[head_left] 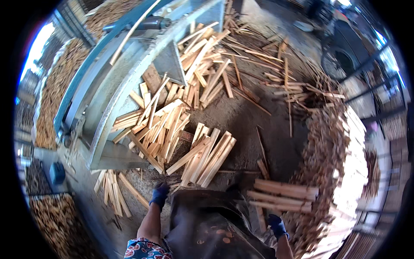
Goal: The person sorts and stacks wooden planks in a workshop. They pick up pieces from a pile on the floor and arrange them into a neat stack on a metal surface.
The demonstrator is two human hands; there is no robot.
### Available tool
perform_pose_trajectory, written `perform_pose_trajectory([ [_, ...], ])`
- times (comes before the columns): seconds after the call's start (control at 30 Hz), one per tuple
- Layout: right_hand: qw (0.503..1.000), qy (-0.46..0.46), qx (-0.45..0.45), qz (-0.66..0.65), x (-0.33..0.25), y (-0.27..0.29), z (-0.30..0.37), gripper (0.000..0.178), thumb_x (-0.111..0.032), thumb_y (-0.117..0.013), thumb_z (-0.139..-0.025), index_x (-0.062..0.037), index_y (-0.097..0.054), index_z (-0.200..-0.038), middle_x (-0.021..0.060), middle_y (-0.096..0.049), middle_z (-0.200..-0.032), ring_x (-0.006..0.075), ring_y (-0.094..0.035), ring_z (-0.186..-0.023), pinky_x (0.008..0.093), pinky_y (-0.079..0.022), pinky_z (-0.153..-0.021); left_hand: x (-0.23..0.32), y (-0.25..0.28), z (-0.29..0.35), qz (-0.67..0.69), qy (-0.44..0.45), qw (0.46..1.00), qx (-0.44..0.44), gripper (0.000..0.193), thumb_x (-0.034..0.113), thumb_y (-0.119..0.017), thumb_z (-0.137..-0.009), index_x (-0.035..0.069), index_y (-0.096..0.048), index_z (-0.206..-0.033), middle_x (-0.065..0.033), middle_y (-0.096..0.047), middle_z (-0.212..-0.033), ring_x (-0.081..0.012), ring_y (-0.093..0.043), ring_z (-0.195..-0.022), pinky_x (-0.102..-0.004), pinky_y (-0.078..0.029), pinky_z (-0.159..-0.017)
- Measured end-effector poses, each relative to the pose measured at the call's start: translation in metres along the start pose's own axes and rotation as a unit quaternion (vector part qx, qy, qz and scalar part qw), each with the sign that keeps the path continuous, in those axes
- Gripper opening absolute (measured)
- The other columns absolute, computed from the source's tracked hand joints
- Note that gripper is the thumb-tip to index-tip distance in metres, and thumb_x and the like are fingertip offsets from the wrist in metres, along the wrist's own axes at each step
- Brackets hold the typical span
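My left hand, in a dark blue glove, is just short of a bundle of pale wooden slats on the floor. Its fingers are smeared, and nothing shows in it. My right hand, gloved alike, hangs apart from a small stack of longer wooden slats at the right. Its fingers look loosely apart, with no object in them. A dark apron covers my lap between the two arms. More loose slats lie to the left of my left hand.
A large blue-grey metal machine frame stands at the left, a heap of slats against it. Scattered sticks litter the far floor. A tall wall of stacked wood pieces runs along the right. A blue container sits far left.
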State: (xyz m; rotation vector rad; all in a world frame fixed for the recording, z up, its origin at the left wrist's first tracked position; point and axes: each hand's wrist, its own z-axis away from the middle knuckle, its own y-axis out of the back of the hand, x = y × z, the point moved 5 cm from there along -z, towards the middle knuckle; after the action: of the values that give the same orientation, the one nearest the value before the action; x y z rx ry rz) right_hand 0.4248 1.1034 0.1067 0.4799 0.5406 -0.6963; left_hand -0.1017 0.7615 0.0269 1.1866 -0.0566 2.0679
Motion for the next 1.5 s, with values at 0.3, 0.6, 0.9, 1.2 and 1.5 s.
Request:
perform_pose_trajectory([
  [0.3, 0.955, 0.256, -0.065, 0.136, -0.331, 0.041, -0.259, 0.028, -0.013, -0.062, -0.082, -0.0128, -0.061, -0.111, -0.0016, -0.063, -0.088, 0.0073, -0.054, -0.067, 0.0186, -0.037, -0.05, 0.055, -0.161, 0.079, 0.156, 0.274, 0.949, -0.012, 0.036, 0.04, -0.055, -0.085, 0.013, -0.061, -0.108, -0.0069, -0.065, -0.102, -0.0184, -0.058, -0.078, -0.0308, -0.043, -0.059],
  [0.6, 0.906, 0.182, -0.327, 0.197, -0.569, -0.213, -0.279, 0.029, -0.016, -0.063, -0.084, -0.0076, -0.06, -0.111, 0.0018, -0.061, -0.103, 0.0109, -0.056, -0.091, 0.026, -0.046, -0.08, 0.091, -0.271, -0.018, 0.239, 0.162, 0.95, 0.121, 0.027, 0.029, -0.056, -0.082, 0.004, -0.066, -0.089, -0.0067, -0.065, -0.082, -0.0156, -0.059, -0.073, -0.0314, -0.048, -0.068],
  [0.9, 0.494, 0.239, -0.665, 0.506, -0.486, -0.365, -0.259, 0.039, -0.03, -0.061, -0.085, -0.0103, -0.056, -0.118, 0.0103, -0.06, -0.112, 0.0197, -0.057, -0.101, 0.0304, -0.044, -0.088, 0.218, -0.275, -0.009, 0.622, 0.219, 0.679, 0.323, 0.028, 0.037, -0.061, -0.082, 0.014, -0.061, -0.098, -0.0012, -0.063, -0.084, -0.0129, -0.057, -0.071, -0.0255, -0.044, -0.06],
  [1.2, 0.313, 0.371, -0.584, 0.65, -0.535, -0.57, -0.282, 0.048, -0.043, -0.063, -0.077, -0.0115, -0.059, -0.113, 0.0136, -0.064, -0.104, 0.0279, -0.061, -0.098, 0.0348, -0.046, -0.088, 0.235, -0.348, -0.051, 0.74, 0.293, 0.337, 0.502, 0.026, 0.035, -0.056, -0.083, 0.013, -0.06, -0.096, -0.0023, -0.064, -0.083, -0.0122, -0.058, -0.072, -0.0277, -0.044, -0.061],
  [1.5, -0.055, 0.715, -0.409, 0.564, -0.487, -0.765, -0.292, 0.059, -0.049, -0.059, -0.073, -0.012, -0.05, -0.119, 0.0172, -0.053, -0.113, 0.0321, -0.052, -0.104, 0.0458, -0.041, -0.084, 0.319, -0.371, -0.239, 0.758, 0.101, 0.385, 0.517, 0.037, 0.016, -0.056, -0.086, -0.001, -0.052, -0.119, -0.01, -0.057, -0.112, -0.0204, -0.057, -0.097, -0.0326, -0.047, -0.083],
])
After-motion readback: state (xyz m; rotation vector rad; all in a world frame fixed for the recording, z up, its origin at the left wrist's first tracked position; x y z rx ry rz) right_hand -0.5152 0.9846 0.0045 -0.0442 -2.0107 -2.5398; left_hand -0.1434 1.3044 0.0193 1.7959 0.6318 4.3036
